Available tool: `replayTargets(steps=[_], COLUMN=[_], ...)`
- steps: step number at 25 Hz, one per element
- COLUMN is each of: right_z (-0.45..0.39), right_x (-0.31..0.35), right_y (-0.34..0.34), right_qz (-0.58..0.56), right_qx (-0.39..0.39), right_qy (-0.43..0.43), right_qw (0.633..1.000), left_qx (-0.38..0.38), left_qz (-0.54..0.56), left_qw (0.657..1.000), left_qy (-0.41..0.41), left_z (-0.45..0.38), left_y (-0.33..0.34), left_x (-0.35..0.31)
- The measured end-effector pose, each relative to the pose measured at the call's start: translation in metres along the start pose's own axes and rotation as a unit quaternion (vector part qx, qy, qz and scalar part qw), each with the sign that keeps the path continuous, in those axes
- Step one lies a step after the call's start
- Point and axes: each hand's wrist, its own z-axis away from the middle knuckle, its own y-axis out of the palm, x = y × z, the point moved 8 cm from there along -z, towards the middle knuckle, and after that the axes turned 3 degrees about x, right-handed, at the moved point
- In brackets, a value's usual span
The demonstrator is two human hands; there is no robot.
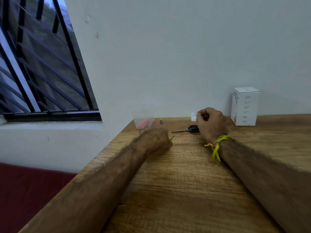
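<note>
My right hand (210,122) is raised a little over the wooden table (185,182) near the wall, and its fingertips pinch a small white piece (194,116). A yellow thread band (217,145) is tied round that wrist. My left hand (156,137) rests on the table with its fingers curled under; a thin sliver seems to stick out at its right side, too blurred to tell. Black-handled scissors (188,129) lie between my two hands, blades pointing left.
A clear plastic cup (143,117) with something red inside stands at the table's far left corner. A tiny dark item (161,122) lies beside it. A white carton (244,106) stands against the wall at the right. The table's left edge drops toward a red surface (30,187).
</note>
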Motion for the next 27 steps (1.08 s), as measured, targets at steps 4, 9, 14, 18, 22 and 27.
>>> replayTargets(steps=[4,9,14,18,22,27], right_z=[0.001,0.001,0.003,0.007,0.010,0.016], right_x=[0.002,0.001,0.007,0.013,0.018,0.029], right_y=[-0.002,-0.003,-0.003,-0.006,-0.008,-0.004], right_qz=[0.002,-0.012,-0.020,-0.016,-0.016,-0.010], right_qx=[-0.003,-0.015,-0.009,-0.016,-0.027,-0.027], right_qy=[-0.009,-0.011,-0.023,-0.041,-0.074,-0.139], right_qw=[1.000,1.000,1.000,0.999,0.997,0.990], left_qx=[-0.109,-0.136,-0.128,-0.136,-0.110,-0.090], left_qz=[-0.110,0.136,0.537,0.634,0.667,0.677], left_qw=[0.987,0.979,0.833,0.761,0.736,0.728], left_qy=[0.045,0.069,0.028,0.032,0.046,0.065], left_z=[0.014,0.006,-0.009,-0.011,-0.019,-0.016], left_y=[-0.002,-0.005,0.014,0.031,0.035,0.036], left_x=[-0.022,-0.014,0.009,0.001,0.000,-0.003])
